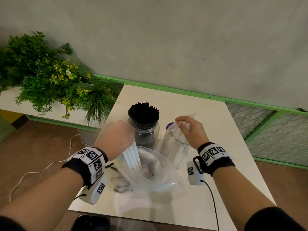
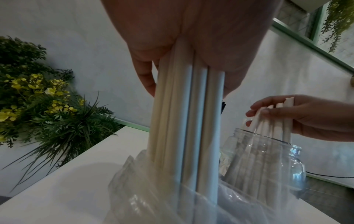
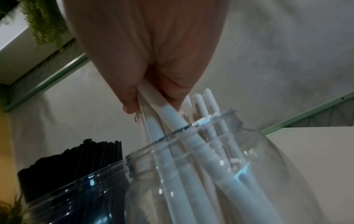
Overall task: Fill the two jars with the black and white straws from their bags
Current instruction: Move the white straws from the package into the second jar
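— Gripping: our left hand [image 1: 119, 139] clutches white straws [image 2: 184, 121] standing in the clear bag [image 1: 150, 172] (upright).
— Our right hand [image 1: 191, 129] pinches more white straws inside the right jar [image 1: 175, 147]; black straws [image 1: 143, 114] fill the left jar [image 1: 150, 130].

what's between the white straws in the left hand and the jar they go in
The right hand is over the clear jar mouth, gripping white straws there. The left hand holds its bundle with the lower ends inside the plastic bag. Nothing else visible intervenes.
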A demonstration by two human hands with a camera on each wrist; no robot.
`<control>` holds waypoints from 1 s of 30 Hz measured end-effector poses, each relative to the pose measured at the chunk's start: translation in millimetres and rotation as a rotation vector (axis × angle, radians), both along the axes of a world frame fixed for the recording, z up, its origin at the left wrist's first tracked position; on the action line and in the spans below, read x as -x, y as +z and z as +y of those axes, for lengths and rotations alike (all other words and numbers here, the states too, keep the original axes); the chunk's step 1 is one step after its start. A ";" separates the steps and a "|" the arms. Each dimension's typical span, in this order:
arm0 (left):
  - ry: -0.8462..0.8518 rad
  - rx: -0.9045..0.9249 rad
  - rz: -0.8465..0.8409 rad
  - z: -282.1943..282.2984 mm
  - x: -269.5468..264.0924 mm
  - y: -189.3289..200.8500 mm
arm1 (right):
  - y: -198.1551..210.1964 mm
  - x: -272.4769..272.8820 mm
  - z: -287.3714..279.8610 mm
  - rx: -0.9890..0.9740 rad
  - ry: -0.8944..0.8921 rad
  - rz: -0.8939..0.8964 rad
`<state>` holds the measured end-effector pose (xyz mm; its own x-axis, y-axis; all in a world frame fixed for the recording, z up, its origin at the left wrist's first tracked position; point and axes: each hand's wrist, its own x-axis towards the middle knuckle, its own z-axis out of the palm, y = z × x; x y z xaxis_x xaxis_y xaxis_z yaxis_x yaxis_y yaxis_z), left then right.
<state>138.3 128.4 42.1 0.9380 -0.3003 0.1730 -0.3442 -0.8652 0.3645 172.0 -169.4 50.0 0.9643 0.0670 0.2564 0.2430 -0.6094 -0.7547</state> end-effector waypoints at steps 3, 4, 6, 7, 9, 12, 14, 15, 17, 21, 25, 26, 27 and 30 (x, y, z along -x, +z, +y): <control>0.003 0.001 0.000 0.3 0.5 0.6 | 5.8 -5.8 -4.5 0.100 0.065 0.162; 0.004 0.002 -0.001 0.5 0.7 0.6 | 7.9 -8.4 -5.3 0.131 0.077 0.181; 0.008 -0.001 -0.003 1.1 1.0 0.3 | 10.8 -12.9 -5.7 0.142 0.051 0.156; 0.013 -0.002 -0.003 1.1 0.8 0.1 | 10.9 -14.3 -5.8 0.123 0.018 0.122; 0.020 -0.004 0.003 0.9 0.3 0.7 | 8.4 -14.6 -5.2 0.080 -0.040 0.039; 0.016 -0.002 0.011 1.3 0.1 1.0 | 0.5 -10.2 -1.7 0.160 -0.002 0.045; 0.014 -0.003 0.012 1.9 -0.1 0.7 | -8.2 -7.2 0.6 0.192 0.044 0.086; 0.016 -0.004 0.014 1.8 -0.1 1.0 | -11.5 -6.3 0.9 0.165 0.030 0.084; 0.022 -0.007 0.021 1.2 0.2 2.1 | -14.1 -4.3 0.5 0.061 -0.051 0.036; 0.020 -0.018 0.037 2.0 0.7 3.0 | -10.8 -2.3 -7.3 -0.059 -0.156 -0.092; 0.024 -0.022 0.039 1.4 0.2 2.7 | -14.9 -3.0 -24.2 0.075 -0.177 -0.249; 0.024 -0.022 0.039 1.3 0.0 2.5 | -16.9 -4.1 -28.6 0.116 -0.182 -0.269; 0.024 -0.023 0.037 1.3 0.0 2.3 | -18.7 -5.3 -32.8 0.158 -0.191 -0.281; 0.022 -0.024 0.037 1.1 -0.3 1.5 | -21.6 -8.7 -43.2 0.244 -0.235 -0.300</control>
<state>138.6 129.5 43.6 0.9500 -0.2833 0.1310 -0.3118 -0.8811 0.3557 180.7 -212.6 28.4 0.8460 -0.0518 0.5306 0.2628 -0.8254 -0.4996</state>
